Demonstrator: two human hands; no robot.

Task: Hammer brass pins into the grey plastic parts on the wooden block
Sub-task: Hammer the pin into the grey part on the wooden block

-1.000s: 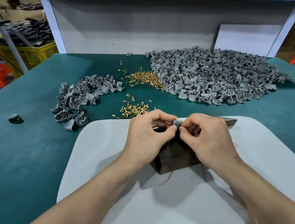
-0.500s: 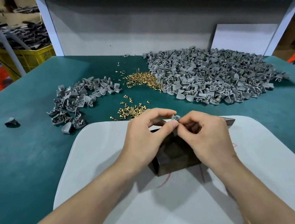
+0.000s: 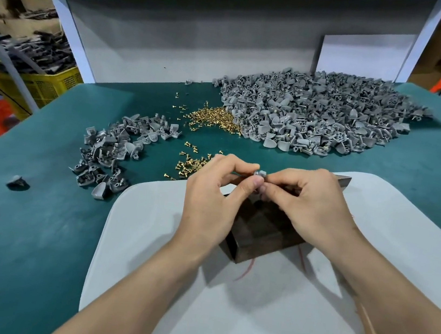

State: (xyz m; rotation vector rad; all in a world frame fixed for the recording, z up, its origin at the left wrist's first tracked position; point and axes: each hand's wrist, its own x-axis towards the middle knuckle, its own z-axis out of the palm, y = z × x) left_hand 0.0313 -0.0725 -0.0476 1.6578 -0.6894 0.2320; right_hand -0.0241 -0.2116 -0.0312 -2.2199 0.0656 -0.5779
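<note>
Little has changed over the last second: the left hand [image 3: 208,202] and right hand [image 3: 313,205] still pinch one grey part [image 3: 260,173] in curled fingertips just above the wooden block [image 3: 258,234], so hammering probably waits. The white mat [image 3: 146,241] lies open from 4 to 8 o'clock. Brass pins [image 3: 191,162] sit close at 11.

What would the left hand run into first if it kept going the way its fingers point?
The left hand points right, so it would first meet the small grey part it pinches, then probably the right hand just beyond.
</note>
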